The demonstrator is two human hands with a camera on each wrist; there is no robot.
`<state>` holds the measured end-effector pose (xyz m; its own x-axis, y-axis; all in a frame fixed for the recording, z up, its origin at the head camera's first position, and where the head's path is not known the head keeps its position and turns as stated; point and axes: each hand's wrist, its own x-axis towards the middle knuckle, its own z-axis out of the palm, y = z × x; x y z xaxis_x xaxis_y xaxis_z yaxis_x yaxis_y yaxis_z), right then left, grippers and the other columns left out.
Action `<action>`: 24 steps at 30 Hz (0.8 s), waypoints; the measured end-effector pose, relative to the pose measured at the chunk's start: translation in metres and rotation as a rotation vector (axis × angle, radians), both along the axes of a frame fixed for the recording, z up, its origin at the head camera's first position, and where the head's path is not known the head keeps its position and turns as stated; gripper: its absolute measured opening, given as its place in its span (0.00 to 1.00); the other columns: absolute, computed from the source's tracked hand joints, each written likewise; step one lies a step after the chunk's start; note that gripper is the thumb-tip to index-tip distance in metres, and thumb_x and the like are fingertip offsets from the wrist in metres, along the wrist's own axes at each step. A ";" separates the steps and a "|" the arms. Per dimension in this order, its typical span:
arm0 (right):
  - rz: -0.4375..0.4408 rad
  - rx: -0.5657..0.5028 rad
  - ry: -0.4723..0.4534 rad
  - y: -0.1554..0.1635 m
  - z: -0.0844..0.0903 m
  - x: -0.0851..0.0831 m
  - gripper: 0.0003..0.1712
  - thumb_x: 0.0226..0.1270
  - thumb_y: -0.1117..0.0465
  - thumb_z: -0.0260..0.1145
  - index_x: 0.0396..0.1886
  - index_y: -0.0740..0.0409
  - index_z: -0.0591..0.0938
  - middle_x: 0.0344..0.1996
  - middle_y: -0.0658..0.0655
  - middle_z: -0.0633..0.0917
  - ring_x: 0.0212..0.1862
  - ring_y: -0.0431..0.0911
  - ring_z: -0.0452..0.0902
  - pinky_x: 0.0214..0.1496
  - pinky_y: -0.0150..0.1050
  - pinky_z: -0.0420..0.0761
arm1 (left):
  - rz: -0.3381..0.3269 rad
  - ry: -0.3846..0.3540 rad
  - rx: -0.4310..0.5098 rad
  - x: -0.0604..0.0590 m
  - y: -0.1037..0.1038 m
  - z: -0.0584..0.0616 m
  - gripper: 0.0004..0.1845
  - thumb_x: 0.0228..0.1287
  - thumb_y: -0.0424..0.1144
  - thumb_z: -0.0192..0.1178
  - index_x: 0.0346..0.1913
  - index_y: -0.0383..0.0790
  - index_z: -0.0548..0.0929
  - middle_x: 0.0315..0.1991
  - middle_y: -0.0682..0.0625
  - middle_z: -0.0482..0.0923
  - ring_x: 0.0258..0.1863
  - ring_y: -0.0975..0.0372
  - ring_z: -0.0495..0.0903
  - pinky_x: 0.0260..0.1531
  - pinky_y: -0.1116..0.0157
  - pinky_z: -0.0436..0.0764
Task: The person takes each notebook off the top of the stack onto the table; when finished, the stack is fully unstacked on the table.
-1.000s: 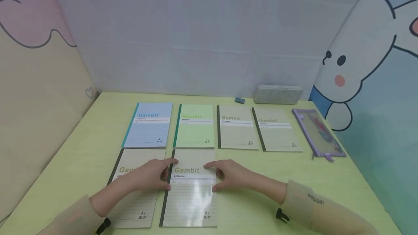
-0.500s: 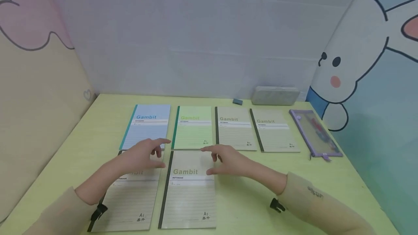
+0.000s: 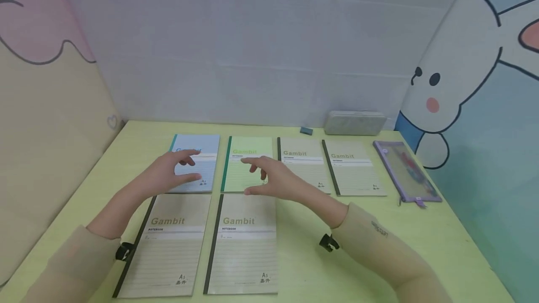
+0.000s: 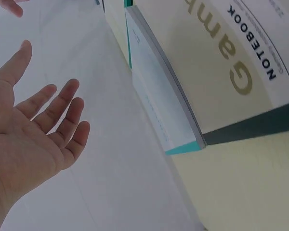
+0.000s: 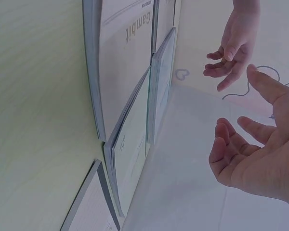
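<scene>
My left hand hovers over the blue notebook in the back row, its fingers relaxed and apart. Over the lower part of the green notebook my right hand is held in the air, thumb and fingers spread. Neither hand holds anything; the left wrist view shows the left palm free, and the right wrist view shows the right palm free too. In front lie two beige notebooks with dark spines, the left one and the right one, side by side and untouched.
Two more beige notebooks continue the back row. A purple-edged mesh pouch lies at the right. Against the back wall stand a grey case and a small dark eraser-like block.
Both hands have left the sides of the front right notebook, risen and moved away from me over the back row, shifting left. The notebooks stay in their places.
</scene>
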<state>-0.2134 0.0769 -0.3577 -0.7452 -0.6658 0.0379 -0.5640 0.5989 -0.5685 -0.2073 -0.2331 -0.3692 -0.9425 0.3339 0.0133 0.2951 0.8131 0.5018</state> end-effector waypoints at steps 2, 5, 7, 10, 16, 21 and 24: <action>0.003 0.005 0.004 -0.006 0.000 -0.005 0.43 0.55 0.47 0.72 0.70 0.45 0.65 0.50 0.50 0.78 0.42 0.44 0.74 0.40 0.35 0.74 | 0.004 0.008 0.005 -0.006 -0.007 -0.001 0.39 0.58 0.58 0.62 0.69 0.42 0.65 0.52 0.41 0.77 0.57 0.47 0.70 0.53 0.46 0.71; 0.008 0.019 0.009 -0.014 -0.002 -0.013 0.44 0.55 0.47 0.72 0.71 0.44 0.64 0.55 0.51 0.77 0.45 0.43 0.73 0.43 0.35 0.75 | 0.017 0.014 0.011 -0.014 -0.018 -0.004 0.40 0.59 0.58 0.61 0.69 0.41 0.63 0.56 0.39 0.75 0.59 0.45 0.68 0.55 0.44 0.69; 0.007 0.019 -0.005 -0.018 -0.005 -0.018 0.44 0.55 0.47 0.71 0.71 0.44 0.63 0.59 0.51 0.75 0.49 0.45 0.74 0.46 0.37 0.75 | 0.029 0.021 0.027 -0.020 -0.024 -0.006 0.41 0.60 0.56 0.61 0.70 0.39 0.62 0.58 0.37 0.73 0.61 0.44 0.66 0.56 0.42 0.66; 0.007 0.007 -0.035 -0.026 -0.008 -0.024 0.44 0.56 0.47 0.71 0.71 0.46 0.63 0.64 0.52 0.71 0.56 0.49 0.73 0.53 0.41 0.75 | 0.058 0.029 0.039 -0.028 -0.034 -0.012 0.41 0.60 0.53 0.62 0.71 0.38 0.59 0.60 0.35 0.70 0.63 0.41 0.63 0.58 0.39 0.62; 0.007 0.022 -0.026 -0.044 -0.019 -0.032 0.45 0.56 0.46 0.70 0.71 0.47 0.62 0.68 0.52 0.67 0.67 0.48 0.63 0.65 0.44 0.66 | 0.122 0.019 0.034 -0.040 -0.048 -0.023 0.44 0.60 0.52 0.63 0.72 0.35 0.55 0.65 0.32 0.63 0.64 0.37 0.59 0.58 0.36 0.60; -0.014 0.036 -0.063 -0.061 -0.037 -0.041 0.45 0.57 0.45 0.70 0.72 0.46 0.62 0.69 0.52 0.64 0.71 0.47 0.57 0.69 0.43 0.61 | 0.156 -0.029 0.039 -0.047 -0.057 -0.033 0.47 0.59 0.50 0.64 0.73 0.35 0.51 0.67 0.31 0.59 0.67 0.35 0.52 0.59 0.35 0.56; -0.036 0.048 -0.086 -0.071 -0.047 -0.046 0.45 0.57 0.45 0.70 0.72 0.46 0.62 0.70 0.51 0.64 0.71 0.46 0.56 0.70 0.42 0.60 | 0.171 -0.068 0.032 -0.051 -0.061 -0.040 0.49 0.58 0.50 0.65 0.73 0.35 0.49 0.68 0.30 0.56 0.67 0.34 0.50 0.60 0.35 0.54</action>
